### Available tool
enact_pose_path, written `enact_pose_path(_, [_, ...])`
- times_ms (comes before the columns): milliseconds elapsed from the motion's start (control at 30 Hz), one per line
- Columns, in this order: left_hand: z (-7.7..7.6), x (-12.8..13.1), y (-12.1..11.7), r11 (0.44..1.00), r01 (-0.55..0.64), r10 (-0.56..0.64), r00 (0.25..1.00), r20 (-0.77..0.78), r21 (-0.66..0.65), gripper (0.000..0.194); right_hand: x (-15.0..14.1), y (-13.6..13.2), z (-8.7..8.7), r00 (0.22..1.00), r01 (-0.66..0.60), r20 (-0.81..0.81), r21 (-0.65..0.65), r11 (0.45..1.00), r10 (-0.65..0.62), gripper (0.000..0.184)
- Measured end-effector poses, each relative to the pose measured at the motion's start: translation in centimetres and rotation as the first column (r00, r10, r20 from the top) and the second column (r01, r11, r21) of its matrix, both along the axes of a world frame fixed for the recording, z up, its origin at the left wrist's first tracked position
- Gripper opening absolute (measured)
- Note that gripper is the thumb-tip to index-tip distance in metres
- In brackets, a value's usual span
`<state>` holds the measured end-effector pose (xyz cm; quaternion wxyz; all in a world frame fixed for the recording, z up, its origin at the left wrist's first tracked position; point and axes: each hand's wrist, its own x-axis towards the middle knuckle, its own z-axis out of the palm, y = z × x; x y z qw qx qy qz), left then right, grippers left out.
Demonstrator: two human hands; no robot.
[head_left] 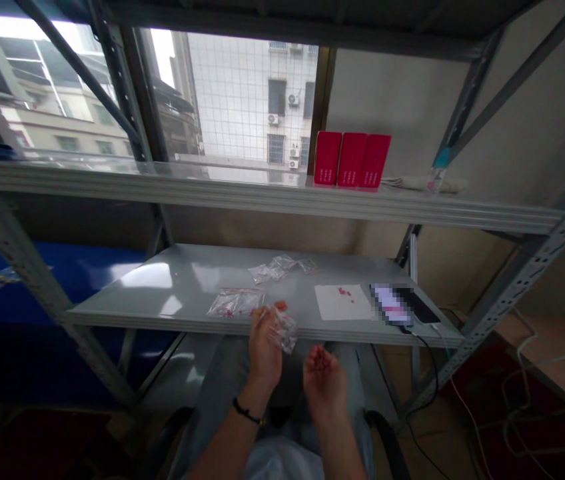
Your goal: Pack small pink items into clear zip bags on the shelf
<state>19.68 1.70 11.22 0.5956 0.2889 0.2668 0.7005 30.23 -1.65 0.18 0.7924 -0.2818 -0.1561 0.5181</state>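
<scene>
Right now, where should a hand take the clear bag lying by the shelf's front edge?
Pinch the bag at its left corner, coming from the front: it lies flat right by the edge of the shelf, so that thin corner is nearest.

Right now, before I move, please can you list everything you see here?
red boxes: 3, red, upright on upper shelf
small bags: about 3, clear, back of lower shelf
bag of pieces: 1 or 2, clear with pink contents, front of lower shelf
paper sheet: 1, white with red bits, lower shelf
phone: 1, screen blurred, right of lower shelf
cable: 1, black, hanging from lower shelf
shelving unit: 1, grey metal, in front
window: 1, behind upper shelf
bracelet: 1, black, left wrist
left hand: 1, holding a clear bag
right hand: 1, cupped, small red pieces in palm
</scene>
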Motion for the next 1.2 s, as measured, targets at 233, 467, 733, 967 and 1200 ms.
enact_pose_path(233, [5.2,-2.5,15.5,0.993,-0.119,0.11,0.922,-0.371,0.0,0.013,14.3,5.8,8.3,0.587,0.436,0.779,-0.075,0.897,-0.221,0.032])
enact_pose_path(467, [5.1,-5.6,23.2,0.992,-0.129,0.076,0.591,-0.803,0.0,0.023,16.6,15.1,10.7,0.005,0.474,0.983,-0.162,0.865,0.181,0.037])
enact_pose_path(733, [3.6,-9.3,20.5,0.97,0.067,0.235,-0.027,-0.972,0.233,0.018,15.4,16.0,8.0,-0.474,0.459,0.797,-0.138,0.877,0.374,0.035])
enact_pose_path(967, [1.9,-11.8,16.1,0.945,0.238,0.3,-0.349,-0.888,0.226,0.029,14.8,15.4,8.0,-0.589,0.486,0.718,-0.053,0.872,0.371,0.033])
enact_pose_path(1200, [0.9,-12.5,16.7,0.935,0.311,0.309,-0.469,-0.827,0.173,0.025,14.7,15.4,8.0,-0.605,0.519,0.693,-0.029,0.854,0.392,0.031])
